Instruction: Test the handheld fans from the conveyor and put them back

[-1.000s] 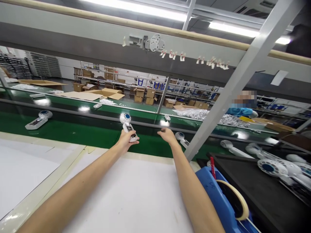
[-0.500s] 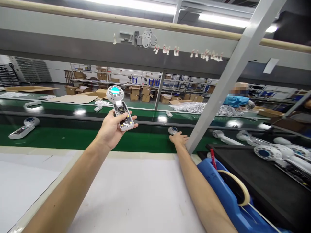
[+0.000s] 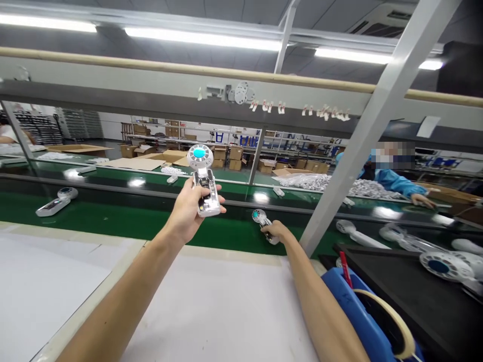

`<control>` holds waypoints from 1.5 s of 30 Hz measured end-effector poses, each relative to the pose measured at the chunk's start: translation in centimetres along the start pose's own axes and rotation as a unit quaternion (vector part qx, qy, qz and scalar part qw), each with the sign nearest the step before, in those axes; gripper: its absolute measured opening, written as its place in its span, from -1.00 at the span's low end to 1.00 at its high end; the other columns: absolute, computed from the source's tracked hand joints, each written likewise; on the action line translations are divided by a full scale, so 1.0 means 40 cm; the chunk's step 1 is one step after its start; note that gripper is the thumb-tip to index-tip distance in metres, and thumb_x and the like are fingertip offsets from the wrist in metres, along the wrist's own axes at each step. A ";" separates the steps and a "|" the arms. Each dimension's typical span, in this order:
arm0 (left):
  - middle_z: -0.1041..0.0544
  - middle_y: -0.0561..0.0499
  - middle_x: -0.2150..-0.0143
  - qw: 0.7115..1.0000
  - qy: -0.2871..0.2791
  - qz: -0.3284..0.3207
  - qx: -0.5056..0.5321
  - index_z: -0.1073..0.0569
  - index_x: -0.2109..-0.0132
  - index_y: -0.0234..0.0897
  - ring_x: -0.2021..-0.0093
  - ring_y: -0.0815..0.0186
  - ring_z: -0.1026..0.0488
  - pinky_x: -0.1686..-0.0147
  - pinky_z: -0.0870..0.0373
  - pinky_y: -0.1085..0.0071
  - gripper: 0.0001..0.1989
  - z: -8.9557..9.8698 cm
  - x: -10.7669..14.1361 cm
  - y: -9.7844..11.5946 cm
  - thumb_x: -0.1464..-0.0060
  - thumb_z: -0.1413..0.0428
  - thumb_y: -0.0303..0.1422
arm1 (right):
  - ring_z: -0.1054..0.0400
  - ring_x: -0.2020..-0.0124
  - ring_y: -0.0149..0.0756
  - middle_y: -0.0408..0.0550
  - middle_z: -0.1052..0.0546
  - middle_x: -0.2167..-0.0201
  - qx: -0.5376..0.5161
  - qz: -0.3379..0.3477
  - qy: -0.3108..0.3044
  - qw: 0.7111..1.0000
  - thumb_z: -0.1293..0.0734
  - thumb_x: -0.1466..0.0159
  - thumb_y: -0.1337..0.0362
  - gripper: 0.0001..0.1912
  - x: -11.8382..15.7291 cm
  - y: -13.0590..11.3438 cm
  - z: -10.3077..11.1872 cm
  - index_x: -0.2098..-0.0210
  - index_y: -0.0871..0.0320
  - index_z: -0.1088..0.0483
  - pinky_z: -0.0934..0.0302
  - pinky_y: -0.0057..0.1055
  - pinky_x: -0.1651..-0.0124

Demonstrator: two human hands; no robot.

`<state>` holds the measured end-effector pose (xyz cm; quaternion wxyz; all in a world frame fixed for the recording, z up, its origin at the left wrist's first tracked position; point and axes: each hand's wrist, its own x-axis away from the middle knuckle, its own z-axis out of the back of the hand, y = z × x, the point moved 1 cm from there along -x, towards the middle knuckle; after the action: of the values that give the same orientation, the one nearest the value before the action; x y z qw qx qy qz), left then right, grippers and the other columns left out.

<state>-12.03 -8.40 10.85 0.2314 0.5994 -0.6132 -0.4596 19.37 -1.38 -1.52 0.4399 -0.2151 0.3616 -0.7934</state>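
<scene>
My left hand (image 3: 187, 210) grips a white handheld device (image 3: 200, 157) by its handle, thumb across the front. Its round head has a teal centre ringed by dark slots, and the open handle bares a circuit board. Lower and to the right, my right hand (image 3: 278, 230) is closed on the handle of a second white handheld device (image 3: 259, 216) of the same shape, its teal-centred head tilted up to the left. That one is over the green conveyor belt (image 3: 234, 229); whether it still touches the belt I cannot tell. My fingers hide part of both handles.
Another such device (image 3: 56, 202) lies on the belt at left. A slanted metal post (image 3: 347, 186) stands right of my right hand. A blue tape dispenser (image 3: 339, 291) and a black tray (image 3: 407, 281) with devices are at right. Across the belt, a blue-sleeved co-worker's hand (image 3: 422, 201) reaches out.
My right hand, earlier spread beside the second device, has closed on its handle, and that device's teal head now faces me. My left hand keeps its hold. The view has tilted up and turned left.
</scene>
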 end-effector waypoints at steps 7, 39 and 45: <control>-0.54 -0.09 0.02 0.997 -0.073 -0.015 0.003 -0.13 -0.22 -0.16 0.30 0.23 -0.60 0.38 -0.62 0.26 -0.35 -0.009 0.013 -0.001 0.01 -0.14 -0.48 | -0.58 0.24 -0.31 0.12 -0.60 0.08 -0.326 0.093 -0.150 0.929 -0.13 -0.38 0.41 -0.76 0.156 -0.249 0.059 0.19 0.23 -0.43 -0.54 -0.36 0.19; -0.60 0.02 0.24 0.975 -0.189 -0.100 -0.053 0.09 -0.37 -0.15 0.41 0.26 -0.59 0.36 -0.58 0.31 -0.13 0.012 0.023 0.035 -0.05 -0.23 -0.43 | -0.52 0.33 -0.23 -0.03 -0.52 0.00 -0.459 0.372 -0.184 0.785 -0.37 -0.13 0.35 -0.19 0.409 -0.348 0.046 -0.33 -0.03 -0.06 -0.51 -0.23 0.35; -0.59 -0.04 0.11 0.975 -0.195 -0.100 -0.040 0.05 -0.33 -0.14 0.38 0.26 -0.59 0.38 -0.57 0.34 -0.15 0.005 0.027 0.032 -0.03 -0.26 -0.43 | -0.51 0.37 -0.26 -0.06 -0.53 0.02 -0.467 0.348 -0.209 0.786 -0.36 -0.14 0.34 -0.19 0.417 -0.348 0.052 -0.33 -0.05 -0.05 -0.48 -0.27 0.37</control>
<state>-13.05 -9.55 11.52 0.0838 0.5470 -0.5645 -0.6124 4.50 -11.53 10.82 0.5972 -0.4141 0.6373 -0.2563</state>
